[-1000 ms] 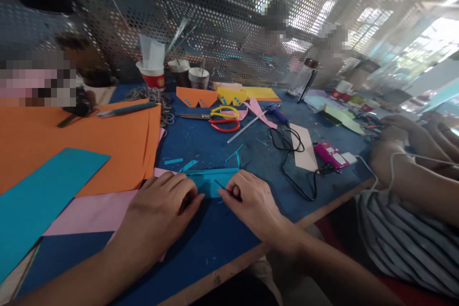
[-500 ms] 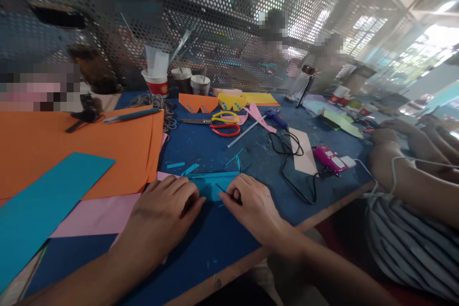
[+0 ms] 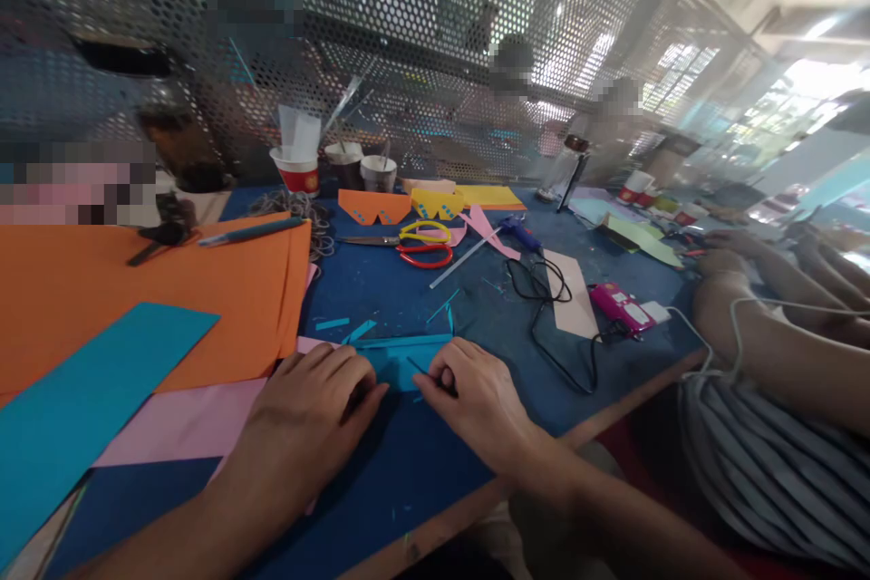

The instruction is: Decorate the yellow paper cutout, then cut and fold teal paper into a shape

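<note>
A small piece of blue paper (image 3: 398, 364) with a folded upper edge lies on the dark blue table between my hands. My left hand (image 3: 323, 394) is closed with curled fingers on the paper's left end, thumb along its lower edge. At the right end, my right hand (image 3: 468, 385) makes a pinch. A thin dark strip (image 3: 416, 365) sticks out from its fingertips over the paper; its exact kind is unclear. Narrow blue paper scraps (image 3: 333, 323) lie just beyond the paper.
Orange sheets (image 3: 237, 290), a long blue sheet (image 3: 101, 399) and a pen (image 3: 255, 231) lie left. Beyond are scissors (image 3: 425, 245), a glue gun (image 3: 522, 234) with black cord, paper cups (image 3: 299, 174) and a pink power box (image 3: 620, 306). Another person's arm (image 3: 761, 335) rests at right.
The whole view has shifted slightly, with the table lower in the picture. Both hands keep nearly the same hold on the blue paper.
</note>
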Demonstrator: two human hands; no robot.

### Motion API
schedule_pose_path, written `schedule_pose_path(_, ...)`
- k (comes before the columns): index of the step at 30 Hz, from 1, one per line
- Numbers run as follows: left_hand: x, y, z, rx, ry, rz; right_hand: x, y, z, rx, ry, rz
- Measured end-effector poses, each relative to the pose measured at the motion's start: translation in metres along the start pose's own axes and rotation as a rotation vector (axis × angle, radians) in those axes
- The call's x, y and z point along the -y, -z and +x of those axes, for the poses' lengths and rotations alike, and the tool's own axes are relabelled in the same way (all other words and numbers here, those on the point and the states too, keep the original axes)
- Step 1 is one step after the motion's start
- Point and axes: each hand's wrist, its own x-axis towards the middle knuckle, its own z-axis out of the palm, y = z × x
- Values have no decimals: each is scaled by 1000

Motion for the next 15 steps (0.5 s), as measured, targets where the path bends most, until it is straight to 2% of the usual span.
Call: schedule_pose_path(15, 1, 2, 2, 11, 24, -26, 1, 2, 1, 34, -27, -21)
